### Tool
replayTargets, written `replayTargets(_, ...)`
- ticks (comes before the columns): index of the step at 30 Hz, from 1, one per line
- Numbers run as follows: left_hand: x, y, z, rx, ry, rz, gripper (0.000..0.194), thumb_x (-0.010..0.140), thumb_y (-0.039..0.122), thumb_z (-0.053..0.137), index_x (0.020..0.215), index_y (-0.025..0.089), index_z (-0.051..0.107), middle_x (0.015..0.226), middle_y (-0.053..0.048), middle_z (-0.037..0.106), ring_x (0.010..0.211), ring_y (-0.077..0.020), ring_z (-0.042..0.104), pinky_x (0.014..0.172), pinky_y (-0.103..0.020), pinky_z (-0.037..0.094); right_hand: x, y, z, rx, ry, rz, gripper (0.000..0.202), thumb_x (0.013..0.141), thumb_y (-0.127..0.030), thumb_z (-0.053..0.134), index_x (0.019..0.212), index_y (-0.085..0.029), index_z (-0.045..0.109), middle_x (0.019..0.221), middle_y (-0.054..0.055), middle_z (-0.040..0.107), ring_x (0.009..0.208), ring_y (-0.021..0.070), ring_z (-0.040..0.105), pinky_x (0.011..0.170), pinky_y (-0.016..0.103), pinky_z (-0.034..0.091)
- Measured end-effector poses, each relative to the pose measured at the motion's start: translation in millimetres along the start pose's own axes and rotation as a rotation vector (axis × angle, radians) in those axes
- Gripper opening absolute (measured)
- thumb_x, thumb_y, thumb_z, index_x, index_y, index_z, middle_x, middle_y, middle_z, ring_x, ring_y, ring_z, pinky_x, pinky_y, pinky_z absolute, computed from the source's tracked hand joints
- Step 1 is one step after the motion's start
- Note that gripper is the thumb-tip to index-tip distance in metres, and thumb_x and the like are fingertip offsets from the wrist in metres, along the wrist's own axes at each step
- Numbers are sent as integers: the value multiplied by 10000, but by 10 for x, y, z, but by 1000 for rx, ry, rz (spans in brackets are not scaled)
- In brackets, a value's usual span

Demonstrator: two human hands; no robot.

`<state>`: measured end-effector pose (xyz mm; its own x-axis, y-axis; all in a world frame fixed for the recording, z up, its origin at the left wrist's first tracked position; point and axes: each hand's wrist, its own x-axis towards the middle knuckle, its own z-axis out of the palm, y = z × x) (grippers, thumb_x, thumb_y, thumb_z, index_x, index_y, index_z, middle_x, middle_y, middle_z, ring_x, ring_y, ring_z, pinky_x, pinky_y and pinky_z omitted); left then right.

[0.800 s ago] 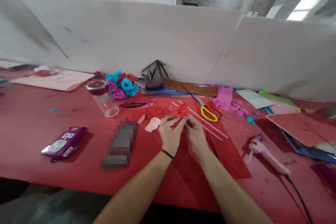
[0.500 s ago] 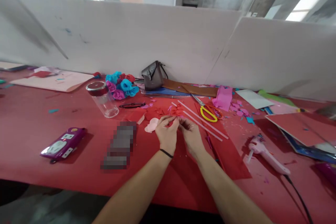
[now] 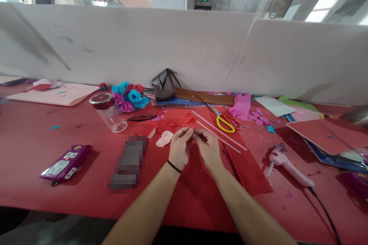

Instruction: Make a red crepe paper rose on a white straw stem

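Note:
My left hand (image 3: 179,148) and my right hand (image 3: 207,148) meet fingertip to fingertip over the red paper. Both are closed in a pinch. What lies between the fingers is too small and covered to name; a pale pink speck shows at the tips. Just left of my left hand lie pale pink paper petals (image 3: 165,139). Beyond the fingers are red paper scraps (image 3: 179,120). Two clear glue sticks (image 3: 220,138) lie beside my right hand, with yellow-handled scissors (image 3: 225,123) behind them. A dark band circles my left wrist.
A pink glue gun (image 3: 290,166) with a black cord lies at right. On the left are a glass jar (image 3: 112,116), paper flowers (image 3: 130,97), a purple power strip (image 3: 66,164) and a blurred dark object (image 3: 129,162). A grey pouch (image 3: 163,85) leans against the white partition (image 3: 143,46).
The whole view has shifted slightly, with the table things now a little further left. My hands stay together, and their fingers have turned slightly at the tips.

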<state>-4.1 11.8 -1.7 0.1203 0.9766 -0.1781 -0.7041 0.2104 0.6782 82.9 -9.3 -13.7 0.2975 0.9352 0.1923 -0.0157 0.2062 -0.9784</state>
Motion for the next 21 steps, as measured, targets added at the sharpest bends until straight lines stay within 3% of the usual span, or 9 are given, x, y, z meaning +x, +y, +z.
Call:
replayTargets(8, -3, 55, 19, -117, -27, -129, 270, 487, 161, 828, 610, 147, 588, 575, 44, 574, 531, -64, 515, 523, -185, 419, -54, -102, 38, -90, 46, -50, 153, 751, -301, 614, 824, -184, 679, 778, 33, 710, 701, 172, 638, 722, 321, 515)
replayTargets(21, 44, 102, -18, -163, -18, -240, 181, 558, 36, 752, 621, 143, 621, 655, -1, 643, 598, -86, 582, 629, -202, 494, -91, -80, 33, -171, 49, -173, 141, 788, -275, 587, 856, -190, 677, 852, 49, 710, 776, 180, 649, 773, 321, 511)
